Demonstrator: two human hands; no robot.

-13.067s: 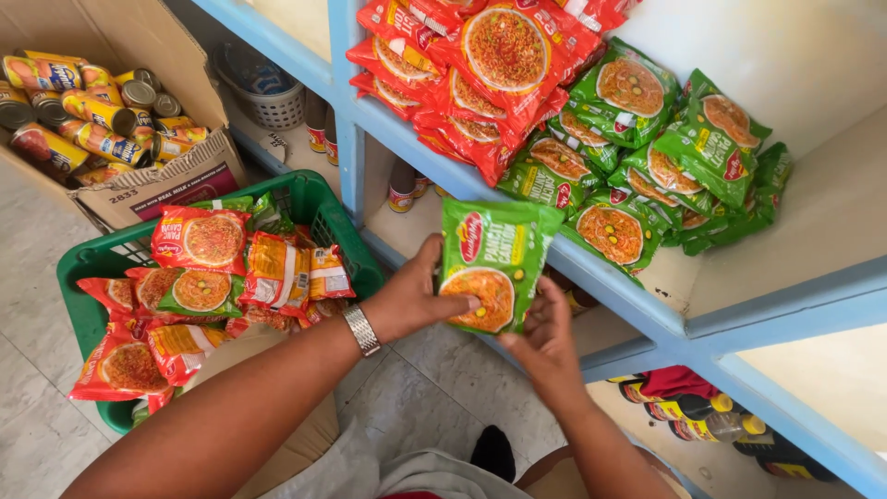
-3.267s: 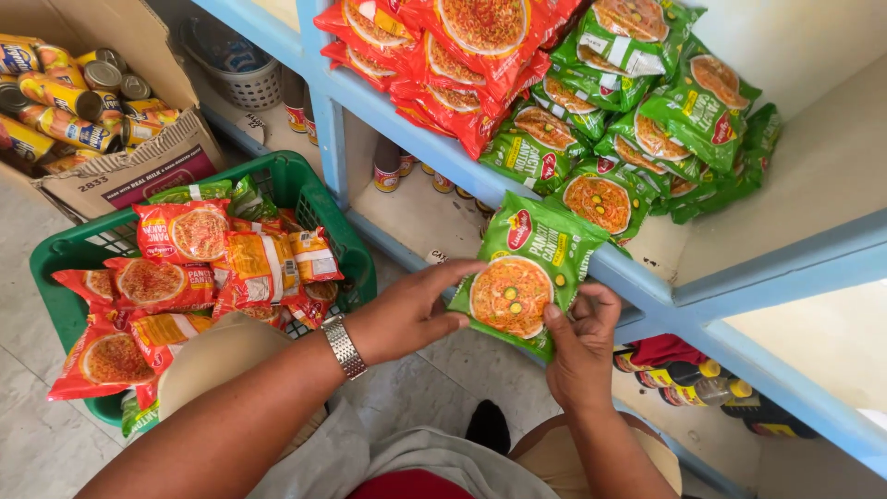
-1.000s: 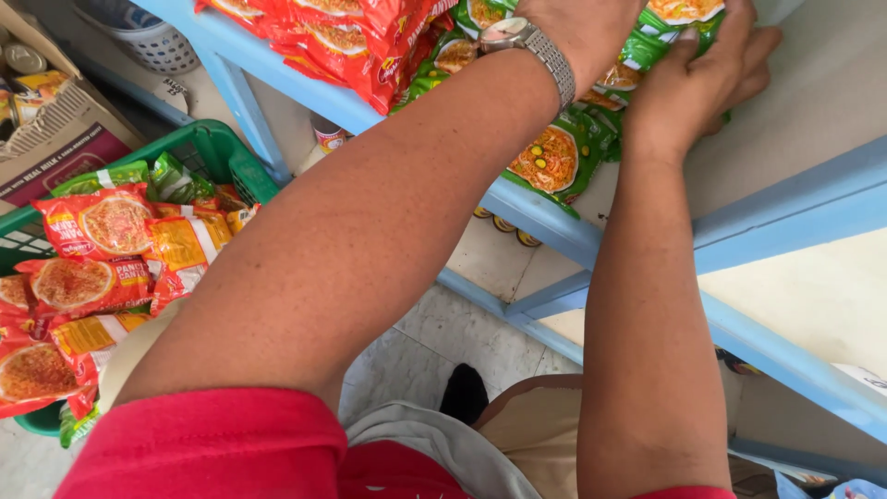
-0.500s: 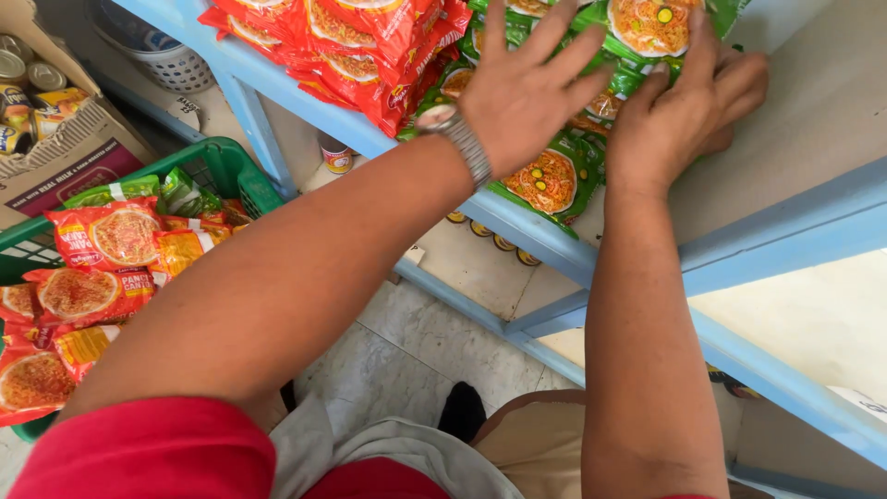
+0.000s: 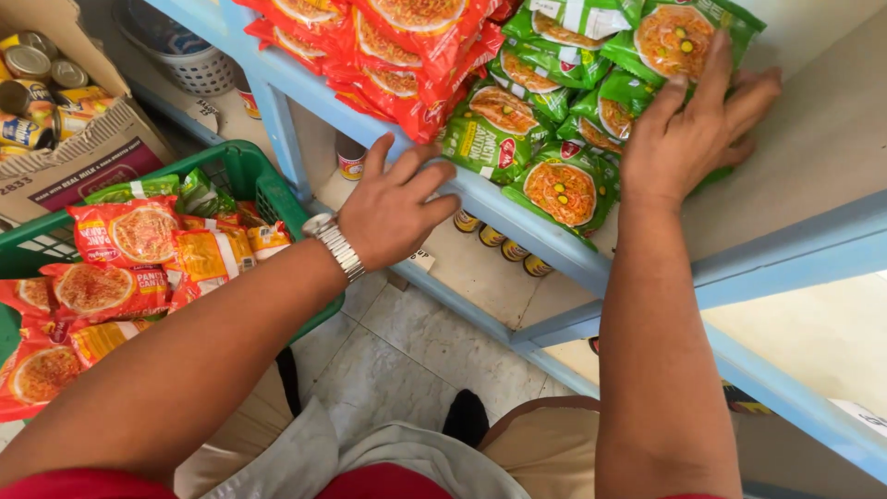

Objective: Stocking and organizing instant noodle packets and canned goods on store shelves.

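Note:
My right hand (image 5: 695, 123) lies flat, fingers spread, on the stack of green noodle packets (image 5: 564, 120) on the blue shelf (image 5: 813, 249), pressing their right side. My left hand (image 5: 399, 209), with a metal watch on its wrist, hovers empty and fingers apart in front of the shelf's edge, just below the red noodle packets (image 5: 388, 51) stacked to the left of the green ones. A green basket (image 5: 242, 174) at lower left holds several red, orange and green noodle packets (image 5: 129, 245).
A cardboard box (image 5: 83, 152) of tin cans stands at the upper left. A white wire basket (image 5: 189, 65) sits on the lower shelf, along with small cans (image 5: 504, 249). The tiled floor (image 5: 397, 360) and my knees are below.
My left hand has come off the packets on the shelf and dropped down toward the basket side. My right hand stays pressed on the green packets. The view has tilted down.

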